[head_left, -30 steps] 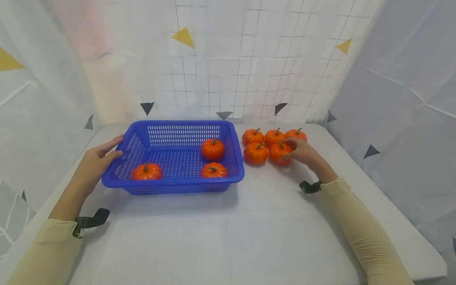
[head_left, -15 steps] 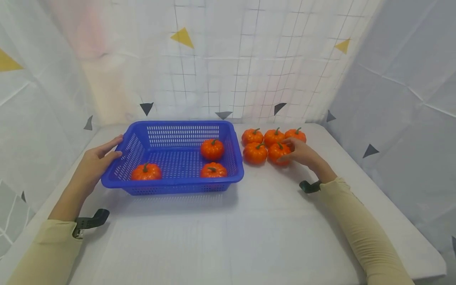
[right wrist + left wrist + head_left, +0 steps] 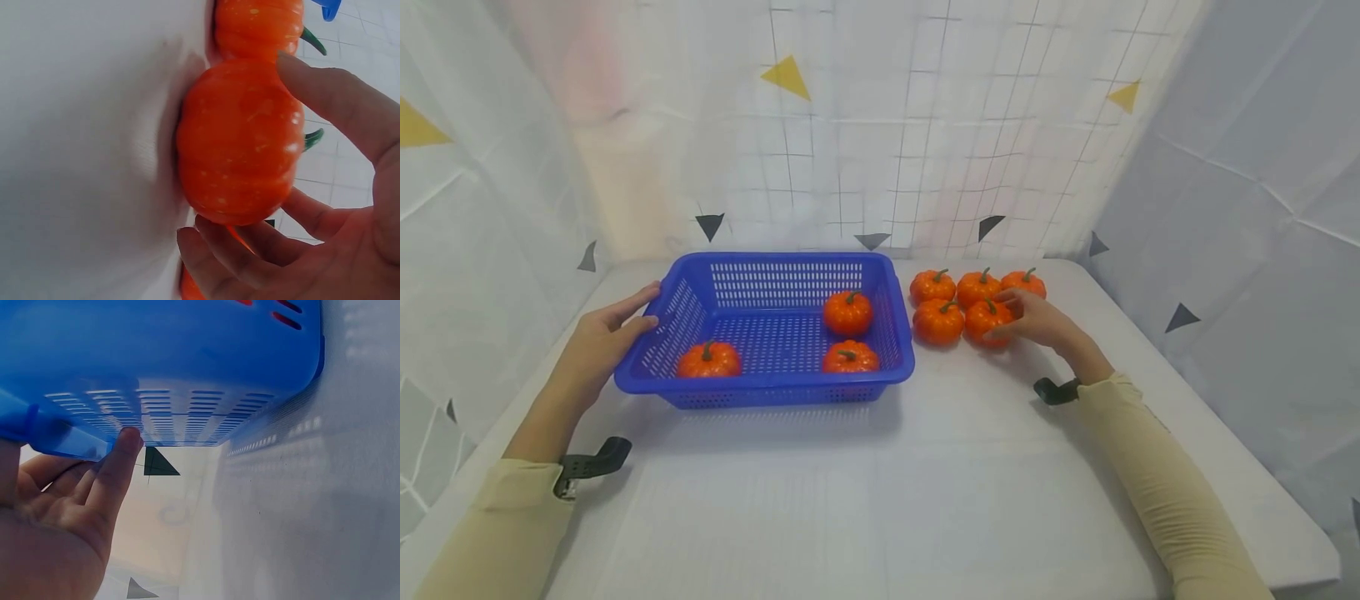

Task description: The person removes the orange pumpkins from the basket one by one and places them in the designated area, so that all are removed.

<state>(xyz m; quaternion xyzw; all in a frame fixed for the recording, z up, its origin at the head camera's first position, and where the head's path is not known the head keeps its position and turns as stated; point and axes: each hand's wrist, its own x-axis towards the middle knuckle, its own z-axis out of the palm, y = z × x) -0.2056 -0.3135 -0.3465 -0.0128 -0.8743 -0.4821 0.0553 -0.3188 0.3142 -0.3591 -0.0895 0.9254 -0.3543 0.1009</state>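
In the head view, my left hand (image 3: 597,346) holds the left rim of a blue plastic basket (image 3: 760,382); the left wrist view has its fingers against the slotted side wall, under the rim. My right hand (image 3: 1036,321) grips a small orange pumpkin (image 3: 987,323), the front right one of a group on the table. Seen from the right wrist, the thumb lies on its upper side near the green stem and the fingers curl around the opposite side. This pumpkin (image 3: 240,144) rests on the white surface.
Three pumpkins are inside the basket: front left (image 3: 709,361), front right (image 3: 851,358) and back right (image 3: 848,313). Beside the gripped one sits another pumpkin (image 3: 938,323), with a row of three behind, the middle one (image 3: 978,289) among them. A white sheet wall (image 3: 850,150) closes off the back.
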